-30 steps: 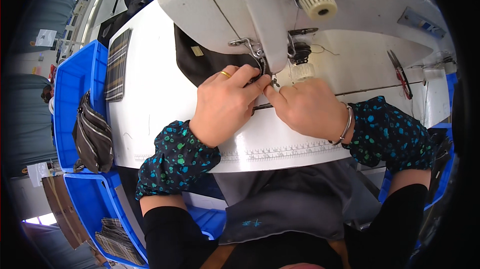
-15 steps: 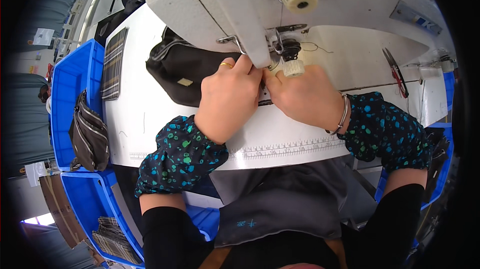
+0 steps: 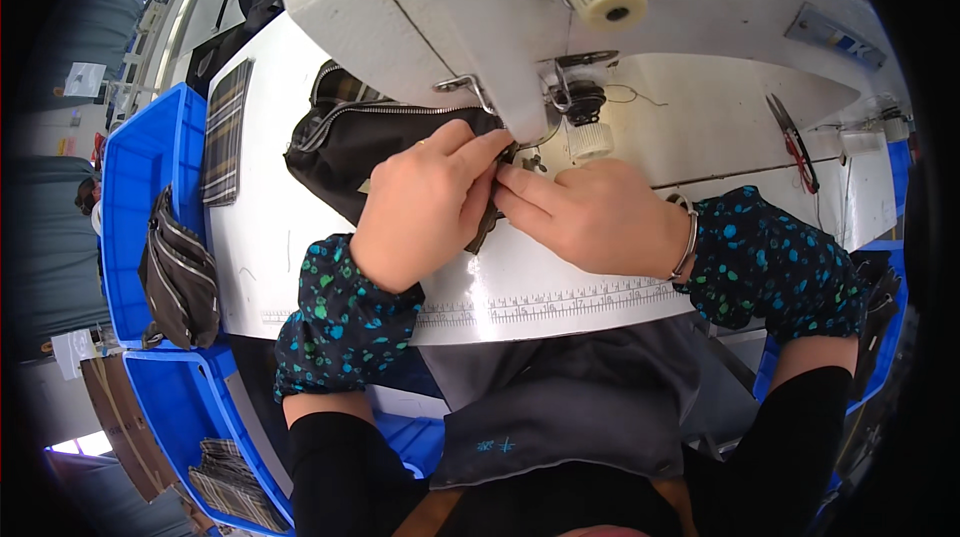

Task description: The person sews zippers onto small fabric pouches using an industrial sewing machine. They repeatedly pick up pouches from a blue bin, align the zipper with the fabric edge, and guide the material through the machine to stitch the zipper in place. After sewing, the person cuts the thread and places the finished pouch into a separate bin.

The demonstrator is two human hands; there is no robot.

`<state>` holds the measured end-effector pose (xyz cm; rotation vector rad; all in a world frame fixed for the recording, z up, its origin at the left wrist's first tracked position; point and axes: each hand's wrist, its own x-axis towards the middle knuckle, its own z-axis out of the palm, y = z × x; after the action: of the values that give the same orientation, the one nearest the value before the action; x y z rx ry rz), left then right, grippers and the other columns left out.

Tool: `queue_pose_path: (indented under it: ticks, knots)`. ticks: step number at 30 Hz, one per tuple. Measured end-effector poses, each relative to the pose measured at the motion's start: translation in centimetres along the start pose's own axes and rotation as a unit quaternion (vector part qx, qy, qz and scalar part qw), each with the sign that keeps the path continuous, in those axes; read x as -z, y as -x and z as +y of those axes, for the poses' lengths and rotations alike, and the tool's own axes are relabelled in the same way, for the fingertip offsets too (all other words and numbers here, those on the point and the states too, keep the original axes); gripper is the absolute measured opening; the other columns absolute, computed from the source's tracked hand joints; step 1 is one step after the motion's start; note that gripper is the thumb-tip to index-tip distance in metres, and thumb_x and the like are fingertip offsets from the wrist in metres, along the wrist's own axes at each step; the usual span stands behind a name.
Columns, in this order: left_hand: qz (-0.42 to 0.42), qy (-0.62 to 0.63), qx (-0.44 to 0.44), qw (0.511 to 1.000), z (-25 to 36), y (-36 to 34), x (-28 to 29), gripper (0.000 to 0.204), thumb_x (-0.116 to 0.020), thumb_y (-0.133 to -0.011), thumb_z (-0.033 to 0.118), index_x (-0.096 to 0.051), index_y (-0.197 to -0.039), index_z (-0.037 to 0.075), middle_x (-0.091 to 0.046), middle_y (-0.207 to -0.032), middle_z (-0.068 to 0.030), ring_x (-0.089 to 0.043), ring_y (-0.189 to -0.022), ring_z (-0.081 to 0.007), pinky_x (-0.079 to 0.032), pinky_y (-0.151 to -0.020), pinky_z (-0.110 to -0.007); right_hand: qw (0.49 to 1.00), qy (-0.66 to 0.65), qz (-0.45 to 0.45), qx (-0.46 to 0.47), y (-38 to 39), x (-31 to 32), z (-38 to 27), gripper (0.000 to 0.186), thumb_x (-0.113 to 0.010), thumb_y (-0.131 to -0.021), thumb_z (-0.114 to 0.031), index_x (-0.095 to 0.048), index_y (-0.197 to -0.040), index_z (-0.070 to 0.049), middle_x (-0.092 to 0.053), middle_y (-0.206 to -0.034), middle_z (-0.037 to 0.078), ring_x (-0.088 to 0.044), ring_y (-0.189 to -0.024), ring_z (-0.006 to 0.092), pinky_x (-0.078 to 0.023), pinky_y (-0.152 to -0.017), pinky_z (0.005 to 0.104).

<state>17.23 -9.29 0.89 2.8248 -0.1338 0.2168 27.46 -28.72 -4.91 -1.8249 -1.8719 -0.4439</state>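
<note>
A black zippered pouch (image 3: 325, 165) lies under the head of the white sewing machine (image 3: 430, 22), its silver zipper along the far side and plaid fabric showing at its far left corner. My left hand (image 3: 420, 199) is closed on the pouch's right end, thumb and fingers pinching it beside the needle area. From the right, my right hand (image 3: 600, 222) meets it there, its fingers pressed together on the pouch's edge. The fingertips and the machine's foot partly hide the fabric between them.
Black-and-red thread snips (image 3: 793, 144) lie on the white table at the right. A plaid fabric piece (image 3: 228, 132) rests at the left edge. Beyond it stands a blue bin (image 3: 125, 227) with a dark zippered pouch (image 3: 178, 277) over its rim. A printed ruler (image 3: 560, 304) runs along the near edge.
Both hands have shifted slightly, the left one leftward and the right one a little nearer me. The pouch has turned, its right end now pointing toward me, and more plaid fabric shows.
</note>
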Motion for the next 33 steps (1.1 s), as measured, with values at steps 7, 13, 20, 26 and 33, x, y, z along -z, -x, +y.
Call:
queue_pose_path:
  ticks: [7, 13, 20, 26, 33]
  knots:
    - [-0.023, -0.148, -0.031, 0.988, 0.4, 0.2, -0.5, 0.049, -0.072, -0.08, 0.011, -0.071, -0.129, 0.013, -0.06, -0.095, -0.0059, -0.07, -0.08, -0.025, -0.057, -0.059, -0.037, 0.993, -0.08, -0.056, -0.06, -0.6, 0.4, -1.2, 0.032, -0.066, -0.091, -0.019, -0.071, -0.116, 0.001, -0.07, -0.1, 0.009, -0.071, -0.066, 0.0212, -0.056, -0.054, 0.0349]
    - [-0.018, -0.188, 0.0, 0.982, 1.7, 0.3, -0.9, 0.047, -0.072, -0.08, 0.012, -0.07, -0.127, 0.014, -0.06, -0.093, -0.0044, -0.07, -0.078, -0.0243, -0.056, -0.057, -0.037, 0.988, -0.102, -0.097, -0.063, -0.8, 1.1, -1.1, 0.037, -0.077, -0.088, -0.028, -0.07, -0.111, 0.001, -0.068, -0.096, 0.008, -0.071, -0.067, 0.0231, -0.056, -0.055, 0.0368]
    - [-0.05, -0.161, 0.005, 0.986, 1.8, 0.2, -1.0, 0.05, -0.067, -0.084, 0.012, -0.066, -0.134, 0.008, -0.06, -0.098, -0.0073, -0.07, -0.082, -0.0238, -0.057, -0.058, -0.036, 0.987, -0.078, -0.127, -0.056, -0.5, 1.2, -0.9, 0.055, -0.082, -0.084, -0.038, -0.071, -0.123, -0.001, -0.073, -0.118, 0.011, -0.068, -0.063, 0.0206, -0.052, -0.052, 0.0341]
    - [0.02, -0.2, 0.01, 0.98, 2.9, 0.8, -0.3, 0.043, -0.069, -0.082, 0.011, -0.068, -0.125, 0.009, -0.062, -0.1, -0.004, -0.069, -0.091, -0.023, -0.058, -0.065, -0.034, 0.998, 0.036, -0.043, 0.014, -0.7, 0.4, -0.6, 0.036, -0.072, -0.085, -0.024, -0.07, -0.108, 0.004, -0.072, -0.099, 0.017, -0.068, -0.059, 0.0189, -0.052, -0.049, 0.0331]
    - [0.047, -0.139, -0.006, 0.989, 2.6, 1.1, -0.8, 0.041, -0.072, -0.078, 0.004, -0.071, -0.118, 0.012, -0.068, -0.108, -0.0038, -0.07, -0.094, -0.0249, -0.058, -0.072, -0.036, 0.999, 0.007, -0.024, 0.034, -0.9, -0.6, -0.6, 0.028, -0.067, -0.082, -0.017, -0.071, -0.097, 0.007, -0.067, -0.076, 0.013, -0.066, -0.055, 0.0208, -0.051, -0.047, 0.0335]
